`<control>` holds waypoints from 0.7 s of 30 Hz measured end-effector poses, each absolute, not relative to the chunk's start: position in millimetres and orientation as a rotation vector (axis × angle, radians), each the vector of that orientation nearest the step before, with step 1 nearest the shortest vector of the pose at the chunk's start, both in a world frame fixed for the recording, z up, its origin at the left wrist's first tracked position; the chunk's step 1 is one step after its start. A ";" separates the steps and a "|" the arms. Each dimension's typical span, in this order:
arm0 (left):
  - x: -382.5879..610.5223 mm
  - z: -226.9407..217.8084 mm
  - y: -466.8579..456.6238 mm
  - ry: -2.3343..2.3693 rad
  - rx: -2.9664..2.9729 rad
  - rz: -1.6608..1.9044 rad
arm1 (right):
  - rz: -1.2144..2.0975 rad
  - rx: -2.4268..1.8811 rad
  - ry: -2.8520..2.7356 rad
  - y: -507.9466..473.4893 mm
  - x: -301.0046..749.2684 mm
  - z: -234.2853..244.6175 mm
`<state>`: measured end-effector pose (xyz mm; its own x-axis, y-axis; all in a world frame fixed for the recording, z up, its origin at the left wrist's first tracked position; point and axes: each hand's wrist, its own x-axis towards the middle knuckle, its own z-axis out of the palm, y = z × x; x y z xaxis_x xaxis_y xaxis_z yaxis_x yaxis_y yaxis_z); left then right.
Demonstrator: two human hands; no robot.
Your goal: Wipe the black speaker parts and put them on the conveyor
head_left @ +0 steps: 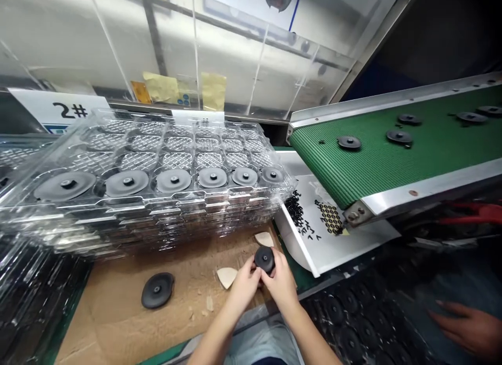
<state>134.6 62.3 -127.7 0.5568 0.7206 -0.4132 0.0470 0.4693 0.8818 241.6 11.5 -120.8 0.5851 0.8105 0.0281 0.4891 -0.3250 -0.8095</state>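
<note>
Between both hands I hold a black round disc (264,258) with a small hub at its centre, facing up. My left hand (246,281) is closed on its left edge, and my right hand (281,281) grips the right side; the thumbs meet at the near rim. The undersides of the fingers are hidden. Close by on the brown cardboard (117,323) lie two pale, rounded triangular pieces, one left of my hands (227,277) and another just beyond the disc (263,238). Farther left on the cardboard is a second black disc (157,290).
Stacked clear plastic trays (188,200) stand behind the cardboard, with a row of discs in the top one. At right, a white tray (325,252) holds small black clips and a sticker sheet (330,217). A green conveyor (431,166) carries several discs. Another person's hand (463,326) is at lower right.
</note>
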 end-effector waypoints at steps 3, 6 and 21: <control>140.0 -125.5 53.6 0.854 0.997 0.518 | 0.494 -2.004 -0.988 1.9 242.7 -123.8; 152.3 -120.6 48.3 0.800 1.016 0.535 | 0.474 -2.026 -0.910 -7.8 250.2 -125.6; 166.0 -103.1 57.2 0.955 1.522 0.445 | 0.614 -1.976 -0.924 -43.9 242.1 -111.9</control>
<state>166.0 57.2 -103.1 0.5867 0.7723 -0.2436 0.3105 0.0633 0.9485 242.1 -43.9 -111.9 0.6068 0.7913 -0.0745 0.3754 -0.3680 -0.8507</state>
